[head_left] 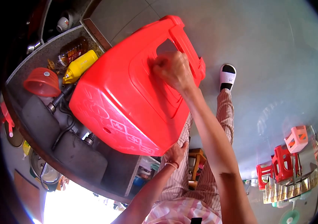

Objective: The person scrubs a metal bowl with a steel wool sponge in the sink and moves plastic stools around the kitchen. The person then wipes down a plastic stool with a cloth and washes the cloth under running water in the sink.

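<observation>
The glossy red plastic stool (123,95) is tipped over, its seat toward 8 o'clock and its legs toward 1 o'clock. The seat has a small round hole and pale line patterns; the side has an opening.

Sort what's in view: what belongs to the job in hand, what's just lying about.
In the job:
large red plastic piece
left hand, at its lower corner
right hand, fisted over it

Apparently lying about:
yellow bottle
red bowl
</observation>
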{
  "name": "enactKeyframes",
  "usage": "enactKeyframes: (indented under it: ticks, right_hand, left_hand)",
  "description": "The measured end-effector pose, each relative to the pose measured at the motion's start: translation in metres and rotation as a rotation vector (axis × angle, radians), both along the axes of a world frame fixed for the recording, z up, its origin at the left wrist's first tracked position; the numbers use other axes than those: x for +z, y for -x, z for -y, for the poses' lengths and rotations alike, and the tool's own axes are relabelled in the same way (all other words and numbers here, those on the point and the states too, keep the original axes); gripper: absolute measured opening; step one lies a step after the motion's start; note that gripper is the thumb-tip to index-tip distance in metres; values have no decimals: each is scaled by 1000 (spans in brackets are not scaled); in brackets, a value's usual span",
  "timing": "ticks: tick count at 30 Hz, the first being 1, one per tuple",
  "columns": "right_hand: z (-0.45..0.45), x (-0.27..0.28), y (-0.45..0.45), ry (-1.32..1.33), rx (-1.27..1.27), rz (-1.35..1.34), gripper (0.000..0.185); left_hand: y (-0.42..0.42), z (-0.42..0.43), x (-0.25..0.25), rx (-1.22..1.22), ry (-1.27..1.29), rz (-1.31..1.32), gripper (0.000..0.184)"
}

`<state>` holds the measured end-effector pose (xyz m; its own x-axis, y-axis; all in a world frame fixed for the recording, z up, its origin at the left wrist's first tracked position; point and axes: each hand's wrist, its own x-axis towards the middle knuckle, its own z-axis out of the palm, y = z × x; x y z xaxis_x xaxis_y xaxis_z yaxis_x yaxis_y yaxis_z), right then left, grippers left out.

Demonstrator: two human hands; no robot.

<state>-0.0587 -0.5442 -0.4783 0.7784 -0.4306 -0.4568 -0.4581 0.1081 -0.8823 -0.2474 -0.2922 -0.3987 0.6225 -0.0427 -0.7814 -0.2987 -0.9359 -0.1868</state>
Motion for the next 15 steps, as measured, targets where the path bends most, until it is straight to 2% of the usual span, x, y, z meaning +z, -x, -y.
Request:
enactKeyframes:
  ticks: [2, 6, 9, 15]
  right_hand:
    - [2, -4, -8, 78, 29, -38, 11]
    - [17, -6, -1, -25, -79, 14, 10]
    - [5, -6, -7, 97, -13, -26, 10]
    - [-5, -2, 10, -132, -14, -52, 11]
  left_hand:
    - [-1, 2, 1, -24, 16, 14, 80]
    - [-3, 6, 2, -10, 19, 4, 84]
    - [-1, 5, 2, -20, 7, -2, 84]
    - [-5, 10, 3, 51, -82, -74, 85]
